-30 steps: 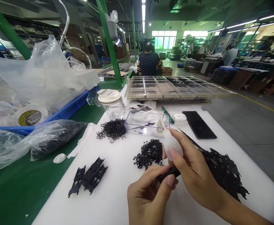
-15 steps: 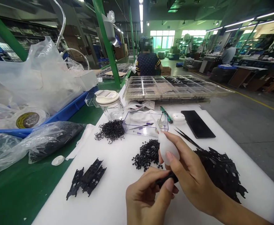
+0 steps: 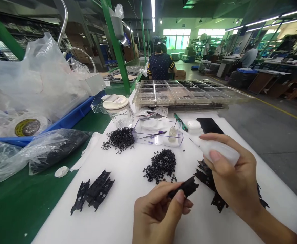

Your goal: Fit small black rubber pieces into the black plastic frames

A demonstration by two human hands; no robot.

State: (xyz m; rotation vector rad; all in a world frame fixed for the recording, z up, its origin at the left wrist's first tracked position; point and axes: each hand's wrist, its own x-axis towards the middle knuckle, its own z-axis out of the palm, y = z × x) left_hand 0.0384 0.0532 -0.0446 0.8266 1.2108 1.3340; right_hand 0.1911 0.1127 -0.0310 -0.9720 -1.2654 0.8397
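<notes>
My left hand [image 3: 161, 206] pinches a flat black plastic part [image 3: 189, 187] between thumb and fingers, just above the white work surface. To the right, my right hand [image 3: 233, 169] is wrapped round a white squeeze bottle [image 3: 220, 152], its thin nozzle pointing up and to the left. Beyond the black part is a pile of tiny black pieces [image 3: 161, 165]. Several flat black parts [image 3: 205, 174] lie partly hidden beneath my right hand. Another small group of them [image 3: 94, 191] rests at the left.
A heap of thin black clips [image 3: 120, 139] sits beside a lidded glass jar [image 3: 118, 110]. Behind are a clear box [image 3: 158, 140], a green knife [image 3: 181, 122], a white case [image 3: 194, 127], a phone [image 3: 210, 125] and a compartment tray [image 3: 178, 100]. A person [image 3: 161, 64] sits beyond.
My right hand has moved right with the bottle, away from my left hand, and tilted it toward the left. More of the black part in my left hand now shows.
</notes>
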